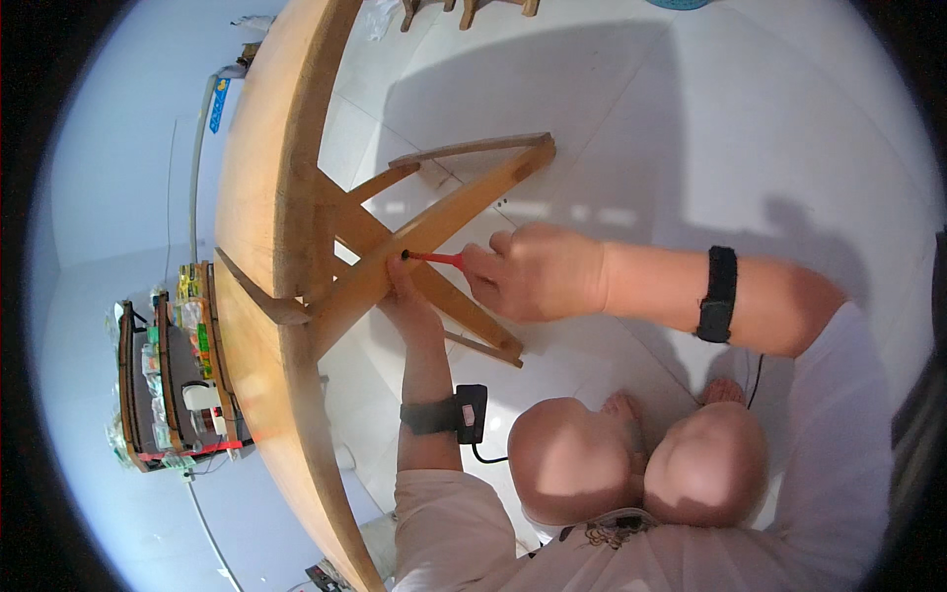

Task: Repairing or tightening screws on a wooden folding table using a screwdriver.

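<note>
A wooden table (296, 237) stands tipped on its edge, its crossed legs reaching out to the right. The long upper leg (464, 210) passes over another wooden leg (459, 306). My left hand (412, 304) grips the upper leg near the crossing from below, thumb on its near face, other fingers mostly hidden. From the right, my right hand (528, 276) is closed around a thin red tool (437, 259). Its dark tip meets the leg at the crossing, just above my left thumb. Whether the tool is a screwdriver or a brush, I cannot tell.
Beyond the tabletop at left, a wall shelf (163, 375) holds several packets and small goods. Wooden furniture feet (469, 12) and a teal round object (679, 4) stand at the far edge. My bent knees (572, 459) are close below my hands, over pale floor tiles (592, 89).
</note>
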The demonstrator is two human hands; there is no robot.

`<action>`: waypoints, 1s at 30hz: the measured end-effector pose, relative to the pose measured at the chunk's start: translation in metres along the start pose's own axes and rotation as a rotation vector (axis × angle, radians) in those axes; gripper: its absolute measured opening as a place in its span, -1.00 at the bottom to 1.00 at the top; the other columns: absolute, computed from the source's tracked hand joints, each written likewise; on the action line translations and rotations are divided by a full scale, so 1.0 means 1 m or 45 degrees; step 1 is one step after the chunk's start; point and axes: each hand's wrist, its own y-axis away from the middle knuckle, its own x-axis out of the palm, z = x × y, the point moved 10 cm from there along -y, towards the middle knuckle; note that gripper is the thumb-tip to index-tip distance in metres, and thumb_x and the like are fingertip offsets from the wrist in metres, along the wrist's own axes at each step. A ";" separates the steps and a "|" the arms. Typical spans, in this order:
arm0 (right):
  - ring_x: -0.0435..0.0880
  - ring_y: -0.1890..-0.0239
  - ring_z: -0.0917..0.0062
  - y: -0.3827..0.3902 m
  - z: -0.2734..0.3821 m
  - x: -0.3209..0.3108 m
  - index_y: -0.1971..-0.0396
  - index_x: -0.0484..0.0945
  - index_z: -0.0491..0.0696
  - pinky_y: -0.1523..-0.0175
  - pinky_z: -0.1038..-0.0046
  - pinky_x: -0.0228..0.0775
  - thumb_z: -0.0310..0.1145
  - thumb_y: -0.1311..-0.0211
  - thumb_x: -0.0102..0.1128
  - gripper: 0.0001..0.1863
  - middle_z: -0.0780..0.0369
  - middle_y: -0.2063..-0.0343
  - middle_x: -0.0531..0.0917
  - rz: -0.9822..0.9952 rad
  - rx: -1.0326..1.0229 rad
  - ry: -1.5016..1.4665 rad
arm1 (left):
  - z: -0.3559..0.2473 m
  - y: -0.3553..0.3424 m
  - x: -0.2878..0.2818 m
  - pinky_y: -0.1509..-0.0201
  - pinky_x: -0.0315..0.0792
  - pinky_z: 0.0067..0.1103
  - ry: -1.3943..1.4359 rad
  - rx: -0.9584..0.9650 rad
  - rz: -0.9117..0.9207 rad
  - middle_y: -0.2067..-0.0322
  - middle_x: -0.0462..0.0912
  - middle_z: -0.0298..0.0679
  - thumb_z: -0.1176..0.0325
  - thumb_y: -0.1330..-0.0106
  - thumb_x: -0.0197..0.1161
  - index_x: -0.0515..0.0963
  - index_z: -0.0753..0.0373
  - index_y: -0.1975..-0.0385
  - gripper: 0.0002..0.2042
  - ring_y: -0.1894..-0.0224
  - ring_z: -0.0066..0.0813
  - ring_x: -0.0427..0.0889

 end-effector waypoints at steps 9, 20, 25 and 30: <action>0.38 0.69 0.67 0.048 -0.058 0.054 0.41 0.51 -0.15 0.67 0.66 0.15 -0.56 0.13 0.13 -0.82 0.18 0.56 0.55 -0.267 1.323 -1.622 | -0.005 0.000 0.003 0.00 0.24 -0.59 -0.075 0.016 -0.100 0.10 0.38 -0.12 0.23 -0.24 0.01 0.26 0.43 0.09 -0.61 0.10 -0.40 0.38; 0.54 0.56 0.37 0.016 -0.009 0.011 0.38 0.46 -0.16 0.54 0.42 0.41 -0.37 0.07 -0.01 -0.77 0.09 0.56 0.50 0.079 0.033 -0.119 | 0.005 0.001 -0.001 0.03 0.26 -0.60 -0.118 -0.041 -0.001 0.16 0.40 -0.21 0.29 -0.24 0.01 0.30 0.36 0.11 -0.68 0.13 -0.46 0.38; 0.50 0.58 0.40 0.005 -0.007 0.002 0.39 0.48 -0.16 0.51 0.43 0.37 -0.42 0.15 0.03 -0.76 0.17 0.57 0.48 0.127 0.107 -0.113 | -0.006 0.005 0.007 0.04 0.27 -0.61 -0.057 -0.068 -0.067 0.16 0.40 -0.20 0.26 -0.26 -0.02 0.29 0.36 0.10 -0.68 0.13 -0.46 0.37; 0.43 0.63 0.57 0.012 -0.031 0.010 0.30 0.50 -0.17 0.55 0.51 0.29 -0.59 0.18 0.07 -0.69 0.20 0.55 0.53 -0.128 0.460 -0.624 | 0.007 0.001 -0.002 0.05 0.27 -0.61 -0.139 -0.077 -0.132 0.15 0.39 -0.19 0.24 -0.26 -0.02 0.29 0.38 0.10 -0.66 0.13 -0.45 0.37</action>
